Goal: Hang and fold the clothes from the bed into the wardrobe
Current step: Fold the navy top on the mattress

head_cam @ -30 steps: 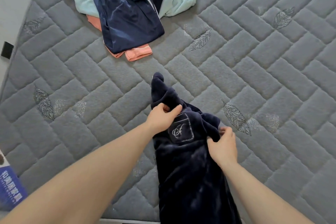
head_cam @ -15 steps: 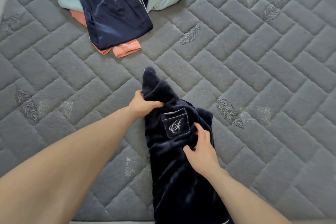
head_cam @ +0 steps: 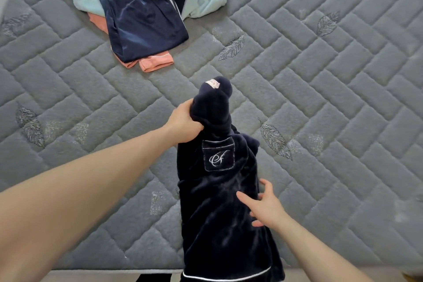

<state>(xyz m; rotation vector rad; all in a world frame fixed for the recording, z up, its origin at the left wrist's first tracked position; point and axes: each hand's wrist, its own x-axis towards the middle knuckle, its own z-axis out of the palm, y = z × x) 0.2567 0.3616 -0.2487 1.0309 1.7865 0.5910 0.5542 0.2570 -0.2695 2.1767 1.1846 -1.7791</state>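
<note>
Dark robe held over a grey mattress
Left hand grips its collar; right hand rests loose-fingered against the fabric

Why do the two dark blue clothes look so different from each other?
The fuzzy robe looks soft and dull; the satin garment is shiny. The left hand grips the robe, while the satin garment lies untouched on the pile. The robe shows a stitched pocket with a curly letter; the satin garment shows none. Both are navy and on the mattress.
</note>
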